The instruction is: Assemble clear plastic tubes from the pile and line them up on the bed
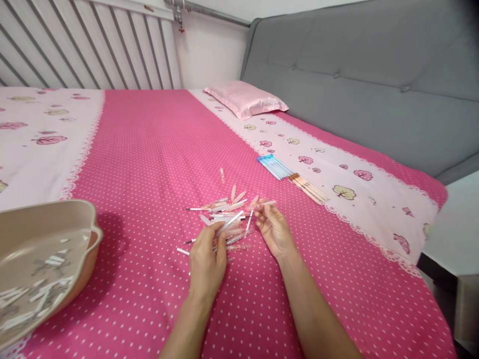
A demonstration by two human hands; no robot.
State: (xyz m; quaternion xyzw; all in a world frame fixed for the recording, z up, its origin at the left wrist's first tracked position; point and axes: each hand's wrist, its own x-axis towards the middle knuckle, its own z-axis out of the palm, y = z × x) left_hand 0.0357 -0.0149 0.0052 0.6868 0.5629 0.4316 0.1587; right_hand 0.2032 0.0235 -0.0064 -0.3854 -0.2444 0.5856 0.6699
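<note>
Tipping the basin [56, 213] at left, by a stray knock, would spill its bits [55, 260]. The left hand [207, 252] pinches a white tube [235, 218] over the pen pile [217, 206], where a bump could scatter it; beside it, the right hand [276, 229] pinches a pink barrel [266, 204], perhaps slick enough to slip. The bed [145, 169] gives room between basin and pile; rightward, blue pens [275, 167] and peach pens [309, 189] lie nearer than its edge.

Pen parts [226, 218] — smooth plastic; pillow [243, 98] — glossy cloth
</note>
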